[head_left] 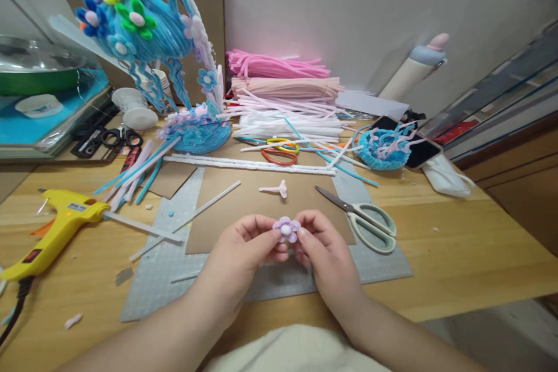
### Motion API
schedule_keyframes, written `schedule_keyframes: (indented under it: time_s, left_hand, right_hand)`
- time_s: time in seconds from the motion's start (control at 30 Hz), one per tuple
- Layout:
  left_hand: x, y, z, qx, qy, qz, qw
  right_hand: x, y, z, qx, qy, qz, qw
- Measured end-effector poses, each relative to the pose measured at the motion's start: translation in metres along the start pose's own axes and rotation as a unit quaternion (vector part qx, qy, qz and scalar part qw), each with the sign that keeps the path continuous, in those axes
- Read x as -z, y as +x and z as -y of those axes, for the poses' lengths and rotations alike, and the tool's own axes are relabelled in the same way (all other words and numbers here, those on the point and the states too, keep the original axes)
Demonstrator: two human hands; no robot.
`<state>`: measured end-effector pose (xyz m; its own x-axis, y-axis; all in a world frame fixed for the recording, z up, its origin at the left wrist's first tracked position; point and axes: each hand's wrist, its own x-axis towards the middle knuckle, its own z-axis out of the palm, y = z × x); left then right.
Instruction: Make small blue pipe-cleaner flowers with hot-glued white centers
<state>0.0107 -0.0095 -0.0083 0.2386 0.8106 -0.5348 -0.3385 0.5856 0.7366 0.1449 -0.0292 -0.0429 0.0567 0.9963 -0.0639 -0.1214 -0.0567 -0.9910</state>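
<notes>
A small lilac pipe-cleaner flower (286, 229) with a white centre is pinched between my two hands, over a brown cardboard sheet (218, 197). My left hand (250, 244) grips its left petals between thumb and fingers. On the right petals, my right hand (320, 244) has the same kind of hold. Just beyond lies a pale pink twisted pipe-cleaner piece (279, 188). Scissors with pale green handles (370, 221) rest, blades partly apart, to the right of my right hand. Clear glue sticks (204, 209) lie to the left, on the cardboard and the grey cutting mat (148, 285).
A yellow glue gun (56, 226) lies at left, its cord running to the front edge. Behind stand a blue flowered pipe-cleaner decoration (148, 23) and bundles of pink and white pipe cleaners (283, 87). A blue pipe-cleaner piece (381, 151) and a phone (421, 151) are at right.
</notes>
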Motion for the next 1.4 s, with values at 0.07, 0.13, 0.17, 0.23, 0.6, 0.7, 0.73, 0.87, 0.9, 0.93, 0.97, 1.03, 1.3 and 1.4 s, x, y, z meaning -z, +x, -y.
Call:
schedule_keyframes:
  time_s: [0.07,0.13,0.17,0.23,0.6,0.7,0.73,0.87,0.9,0.93,0.97,1.03,1.3,1.4]
  left_hand:
    - [0.0002,-0.0009,0.0,0.004,0.0,0.013,1.0]
    - [0.0006,-0.0017,0.0009,0.002,-0.001,0.034,0.999]
    - [0.0009,-0.002,0.0014,0.001,-0.002,0.046,0.999]
    - [0.0018,-0.0019,0.0026,-0.005,0.002,0.063,0.998]
    - [0.0047,-0.0007,0.001,0.023,-0.001,0.087,0.996]
    - [0.0041,-0.0003,0.0002,0.023,-0.001,0.083,0.996]
    - [0.0038,0.0,0.0001,0.023,0.001,0.081,0.996]
    - [0.0034,0.0019,0.0016,0.018,0.011,0.074,0.997]
    - [0.0034,0.0025,0.0024,0.017,0.012,0.071,0.997]
    - [0.0036,0.0032,0.0031,0.015,0.012,0.069,0.997]
    - [0.0039,0.0037,0.0037,0.014,0.01,0.068,0.998]
    - [0.0045,0.0045,0.0042,0.012,0.003,0.069,0.998]
    - [0.0059,0.0021,0.0032,0.008,-0.013,0.119,0.993]
    - [0.0064,0.0025,0.0044,0.003,0.002,0.109,0.994]
  right_hand:
    - [-0.0007,0.002,0.0023,-0.035,0.02,0.018,0.999]
    - [-0.0011,0.0027,0.0042,-0.022,0.01,0.011,1.0]
    - [-0.001,0.0025,0.0047,-0.007,-0.001,0.004,1.0]
    - [-0.0005,0.0014,0.0049,0.022,-0.019,-0.002,1.0]
    - [0.0017,-0.0015,0.0024,0.048,-0.013,0.034,0.998]
    - [0.0015,-0.0025,0.0026,0.051,-0.012,0.038,0.998]
    - [0.0014,-0.0029,0.0028,0.053,-0.01,0.039,0.998]
    - [0.0015,-0.0043,0.0036,0.07,-0.025,0.05,0.996]
    - [0.0015,-0.0046,0.0036,0.074,-0.03,0.054,0.995]
    - [0.0016,-0.0048,0.0035,0.076,-0.031,0.058,0.995]
    - [0.0016,-0.005,0.0031,0.074,-0.025,0.062,0.995]
    - [0.0016,-0.0051,0.0021,0.06,0.002,0.069,0.996]
    - [0.0009,-0.0044,0.0007,0.006,0.083,0.057,0.995]
    - [0.0012,-0.0049,0.0015,0.026,0.066,0.064,0.995]
